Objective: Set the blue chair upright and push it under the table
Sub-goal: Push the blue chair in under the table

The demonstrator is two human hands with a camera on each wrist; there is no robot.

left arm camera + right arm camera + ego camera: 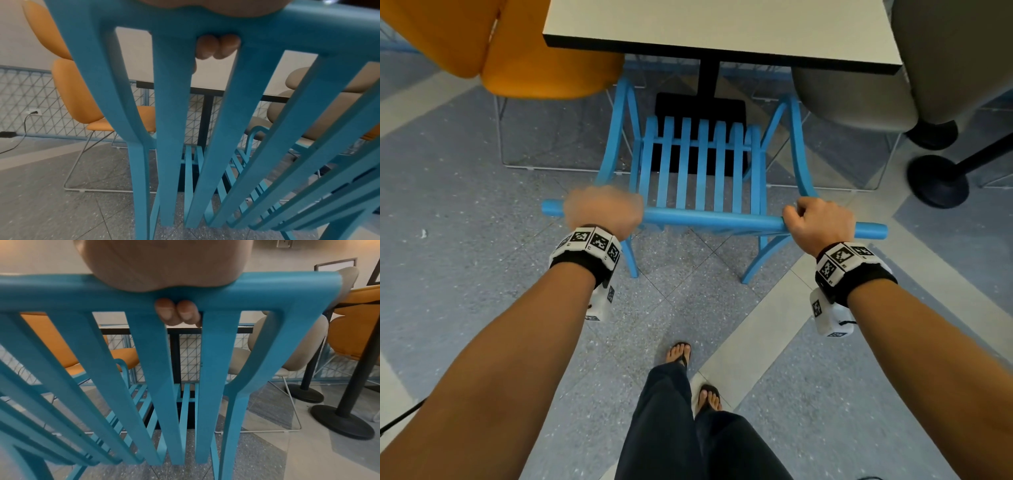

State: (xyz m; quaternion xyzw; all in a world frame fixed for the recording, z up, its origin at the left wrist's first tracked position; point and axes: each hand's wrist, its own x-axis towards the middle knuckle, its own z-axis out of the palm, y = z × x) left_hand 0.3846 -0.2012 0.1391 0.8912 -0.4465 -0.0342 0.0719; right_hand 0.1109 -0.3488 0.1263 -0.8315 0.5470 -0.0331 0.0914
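Observation:
The blue slatted chair [702,164] stands upright on the floor, its seat facing the white table [722,31] and partly under the table's near edge. My left hand [602,214] grips the left part of the chair's top rail [709,219]. My right hand [820,222] grips the right part of the same rail. In the left wrist view, fingertips [218,46] curl under the rail [267,29] between two back slats. The right wrist view shows fingertips [176,311] wrapped under the rail [61,292] the same way.
An orange chair [517,51] stands left of the table and a beige chair [876,85] right of it. The table's black post and base [705,99] sit ahead of the blue seat. Black round bases [938,181] stand at the right. My sandalled feet [681,356] are behind the chair.

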